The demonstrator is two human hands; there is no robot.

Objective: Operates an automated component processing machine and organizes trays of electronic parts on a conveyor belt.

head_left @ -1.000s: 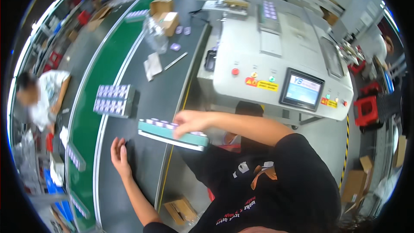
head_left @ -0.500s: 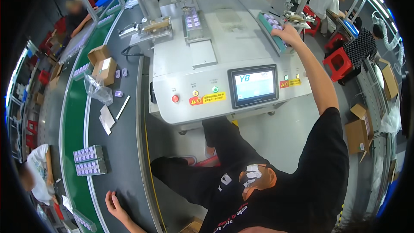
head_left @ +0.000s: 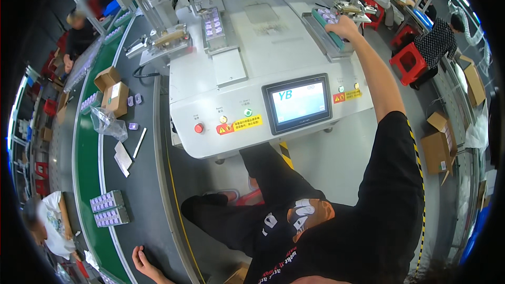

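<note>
My right hand [head_left: 344,28] grips a green tray [head_left: 335,38] holding rows of small purple-and-white pieces [head_left: 327,17]. The tray lies in a metal channel [head_left: 342,52] on the right side of the machine, its near end short of the channel's front. My fingers are partly hidden behind the hand. At lower left, my left hand [head_left: 145,264] rests by the dark bench with fingers loosely bent and apart, holding nothing. Beyond it on the bench stand two grey trays [head_left: 125,215] of similar purple pieces.
A control screen [head_left: 297,103] and a red button [head_left: 199,128] face me on the machine. Another filled tray [head_left: 213,25] sits at its left. An open carton [head_left: 117,97], a clear plastic bag [head_left: 109,124] and loose pieces lie on the bench beside a green conveyor [head_left: 87,163]. Several people sit around.
My right hand has moved away from me with the green tray, exposing more of the channel's near end. The whole view has shifted slightly; my left hand stays low by the bench.
</note>
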